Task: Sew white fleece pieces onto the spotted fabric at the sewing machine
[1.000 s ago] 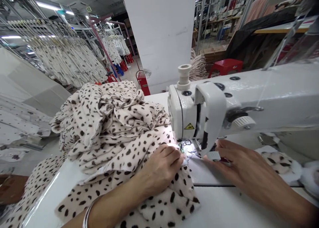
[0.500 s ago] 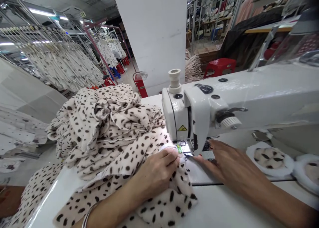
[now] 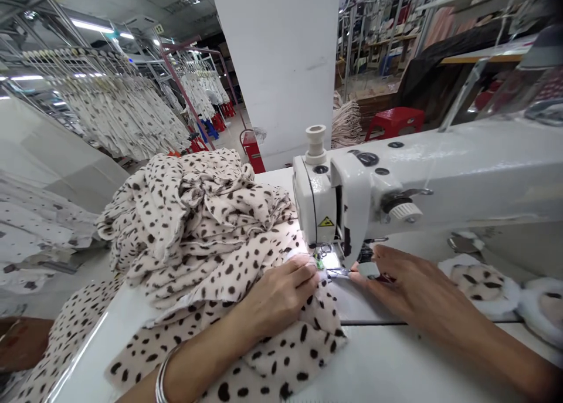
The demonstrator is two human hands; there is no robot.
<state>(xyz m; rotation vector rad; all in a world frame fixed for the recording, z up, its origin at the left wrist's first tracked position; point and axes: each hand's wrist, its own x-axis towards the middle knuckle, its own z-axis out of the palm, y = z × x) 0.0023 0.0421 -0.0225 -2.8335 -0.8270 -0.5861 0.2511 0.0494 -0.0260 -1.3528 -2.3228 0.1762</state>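
Spotted cream fabric (image 3: 211,215) is heaped on the white table left of the sewing machine (image 3: 321,203). My left hand (image 3: 281,291) pinches an edge of this fabric beside the machine's lit needle area, close to a small green piece (image 3: 318,262). On the right, my right hand (image 3: 396,283) is closed round small metal scissors (image 3: 338,271), whose tips point left toward the fabric near the presser foot. The needle itself is hard to make out.
Two round spotted pieces with white fluffy rims (image 3: 481,283) lie at the right under the machine arm. A white pillar (image 3: 281,68) stands behind the table. Racks of hanging garments (image 3: 127,109) and a red stool (image 3: 396,121) are farther back.
The view has shifted slightly, so most things appear a little farther right. The scissors show more clearly now between my right hand and the fabric. My left hand keeps its pinch.
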